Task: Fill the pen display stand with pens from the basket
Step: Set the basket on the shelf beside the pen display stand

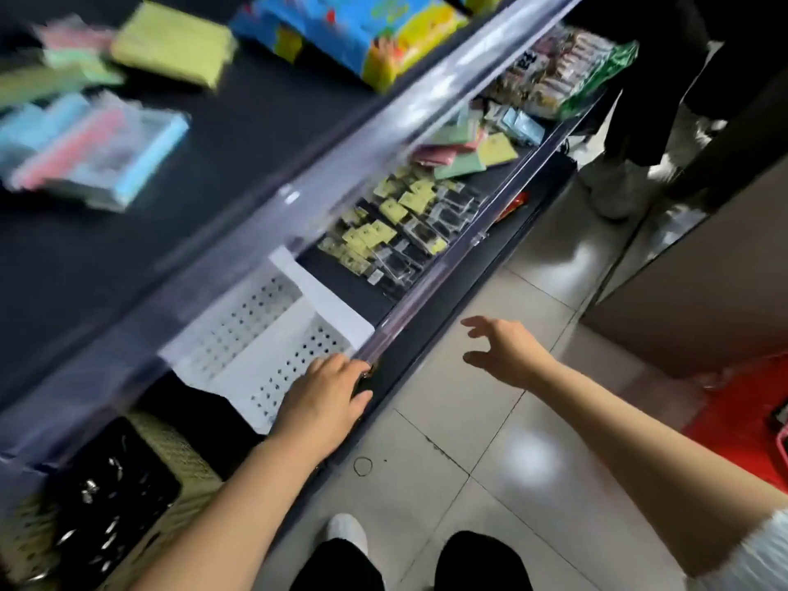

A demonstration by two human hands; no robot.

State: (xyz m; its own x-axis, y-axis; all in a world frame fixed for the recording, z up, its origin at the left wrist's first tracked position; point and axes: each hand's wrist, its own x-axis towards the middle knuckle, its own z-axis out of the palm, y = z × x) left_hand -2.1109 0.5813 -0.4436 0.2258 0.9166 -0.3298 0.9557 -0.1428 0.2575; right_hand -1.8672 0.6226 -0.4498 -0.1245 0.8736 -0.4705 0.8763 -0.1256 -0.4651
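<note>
You stand in a shop aisle, with tiled floor [469, 420] at the right of the frame and dark shelves [256, 164] running up the left. Your left hand [328, 394] lies on the lower shelf's front rail [426, 300] at centre bottom, fingers bent over it; I cannot tell whether they clamp the rail. Your right hand [499, 351] hangs over the floor, fingers spread, holding nothing. Just left of the left hand sits a white perforated tray [264, 334] with nothing visible inside. At lower left a woven basket [187, 458] holds dark glinting items [106, 496], likely the pens, though blurred. No stand with pens shows, so I judge the filling hardly begun.
</note>
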